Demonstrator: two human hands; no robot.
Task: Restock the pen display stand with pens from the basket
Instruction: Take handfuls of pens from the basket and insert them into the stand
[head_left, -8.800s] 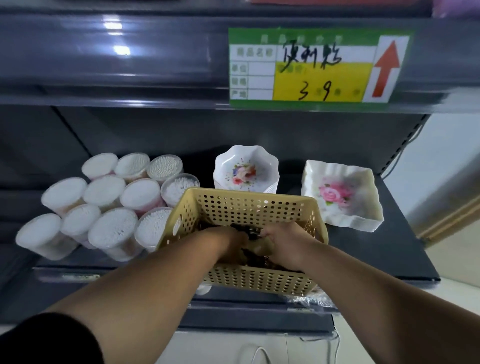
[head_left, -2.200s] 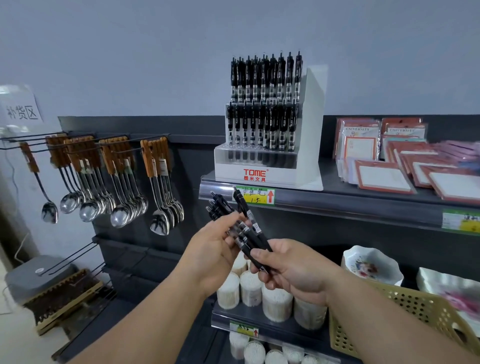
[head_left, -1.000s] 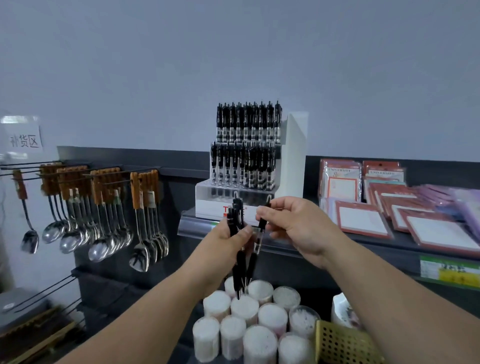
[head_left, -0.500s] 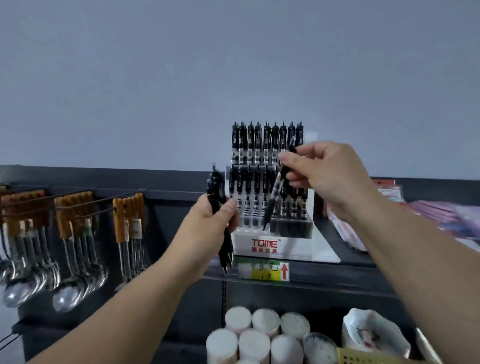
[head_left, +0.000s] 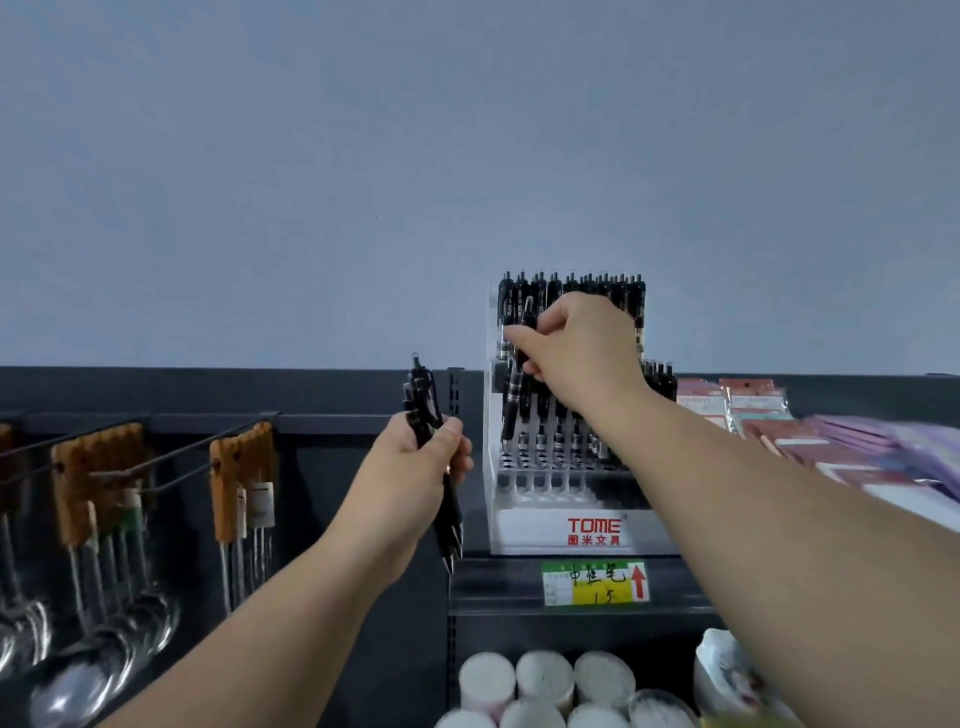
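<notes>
The right hand pinches one pen at the stand, left side; the left hand clasps spare pens. A tilted tip may miss its hole, knocking neighbours

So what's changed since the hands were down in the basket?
Both hands came out of the basket. The left hand grips a bundle of pens beside the display stand; the right hand drew one pen from it and carried it to the stand's left side, tip down, not yet slotted. Unchanged: the stand on its shelf, the left hand's grip.
</notes>
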